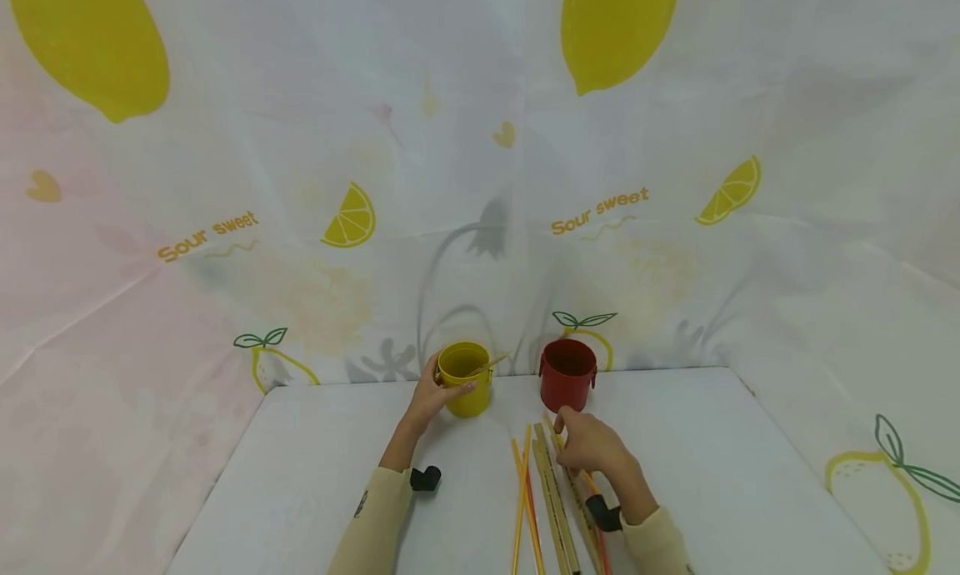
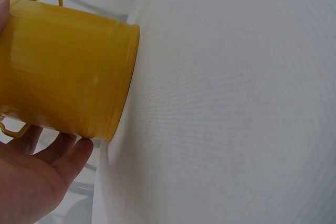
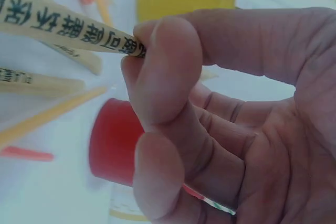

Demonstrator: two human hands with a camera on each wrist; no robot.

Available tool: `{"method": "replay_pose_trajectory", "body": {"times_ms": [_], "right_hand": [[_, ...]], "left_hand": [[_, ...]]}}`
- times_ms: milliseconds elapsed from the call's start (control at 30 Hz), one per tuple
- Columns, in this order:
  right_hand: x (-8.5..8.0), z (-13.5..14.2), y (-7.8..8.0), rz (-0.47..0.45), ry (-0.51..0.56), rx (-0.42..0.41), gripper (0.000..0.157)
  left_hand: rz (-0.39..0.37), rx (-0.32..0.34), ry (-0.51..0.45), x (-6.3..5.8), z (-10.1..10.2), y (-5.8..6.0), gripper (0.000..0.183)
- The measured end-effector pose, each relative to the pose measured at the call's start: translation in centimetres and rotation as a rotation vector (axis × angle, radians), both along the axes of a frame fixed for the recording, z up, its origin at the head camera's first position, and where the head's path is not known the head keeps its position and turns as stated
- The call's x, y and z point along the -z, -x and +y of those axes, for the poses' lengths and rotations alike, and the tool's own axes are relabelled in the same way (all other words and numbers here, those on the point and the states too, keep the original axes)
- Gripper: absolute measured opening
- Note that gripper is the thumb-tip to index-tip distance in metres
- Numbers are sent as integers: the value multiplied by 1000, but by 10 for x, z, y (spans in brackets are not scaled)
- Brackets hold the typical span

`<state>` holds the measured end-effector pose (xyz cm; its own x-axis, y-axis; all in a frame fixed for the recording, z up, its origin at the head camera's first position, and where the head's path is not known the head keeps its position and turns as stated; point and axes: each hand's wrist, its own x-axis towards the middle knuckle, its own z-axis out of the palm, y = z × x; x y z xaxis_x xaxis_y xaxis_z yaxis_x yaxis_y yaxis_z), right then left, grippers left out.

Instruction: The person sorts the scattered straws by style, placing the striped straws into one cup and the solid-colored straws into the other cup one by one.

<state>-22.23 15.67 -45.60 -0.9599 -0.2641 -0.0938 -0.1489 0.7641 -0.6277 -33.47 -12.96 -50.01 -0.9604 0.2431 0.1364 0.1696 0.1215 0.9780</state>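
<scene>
My right grip (image 1: 592, 442) pinches a printed stick (image 3: 68, 27), its long axis trailing back over the desk (image 1: 285, 492), with the red bucket (image 1: 566, 389) just ahead and the yellow bucket (image 1: 471, 404), clasped in my left grip (image 1: 428, 400), lying forward-left.

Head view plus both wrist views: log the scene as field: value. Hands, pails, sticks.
Left hand: holds the yellow pail at its side
Right hand: pinches a printed tan stick
Yellow pail: mouth up, one thin stick leaning out
Red pail: upright, right of the yellow pail, interior too dark to read
Loose on white table: tan sticks, orange sticks
</scene>
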Motion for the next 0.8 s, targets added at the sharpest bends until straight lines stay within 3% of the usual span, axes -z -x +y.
{"method": "replay_pose_trajectory", "body": {"times_ms": [533, 800], "right_hand": [[-34, 1, 3, 226, 131, 59, 26], [-46, 3, 9, 245, 187, 69, 28]], "left_hand": [[-3, -9, 15, -1, 0, -1, 88], [0, -30, -1, 31, -2, 22, 91]]}}
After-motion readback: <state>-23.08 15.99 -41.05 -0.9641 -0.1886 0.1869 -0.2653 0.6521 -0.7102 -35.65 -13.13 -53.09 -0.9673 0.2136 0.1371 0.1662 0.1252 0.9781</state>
